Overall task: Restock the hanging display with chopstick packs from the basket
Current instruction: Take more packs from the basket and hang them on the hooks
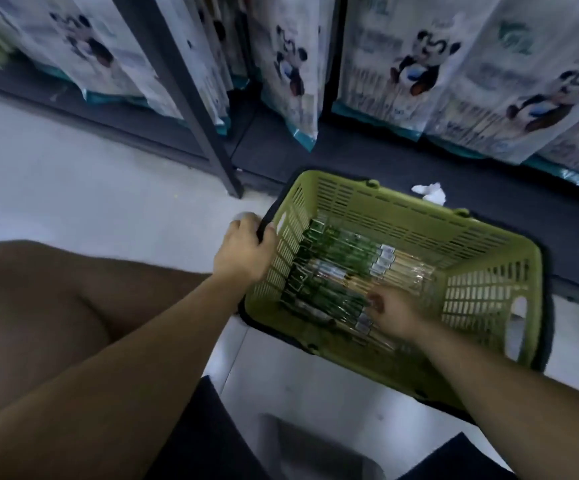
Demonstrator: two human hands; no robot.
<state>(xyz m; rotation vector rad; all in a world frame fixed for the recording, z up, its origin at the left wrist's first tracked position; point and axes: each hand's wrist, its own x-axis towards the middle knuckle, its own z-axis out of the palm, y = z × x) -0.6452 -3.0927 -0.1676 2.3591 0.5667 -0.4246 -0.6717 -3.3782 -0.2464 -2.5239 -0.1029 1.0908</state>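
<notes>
- Shelving (191, 81) w/ hanging cartoon-print bags, upper frame.
- Green basket (419, 223) on floor, centre-right.
- Chopstick packs (343, 258) lie inside basket.
- Left hand (243, 254): grip clenched on basket's left rim.
- Right hand (397, 315): in basket on packs; blurred, can't tell grip.

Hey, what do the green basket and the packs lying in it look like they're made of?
Green basket: looks like matte moulded plastic, judging by the slotted walls and cut-out handle hole. Chopstick packs: apparently clear glossy film, since it glints, with green printed ends and pale sticks inside that look like bamboo or wood; blur leaves that open.
</notes>
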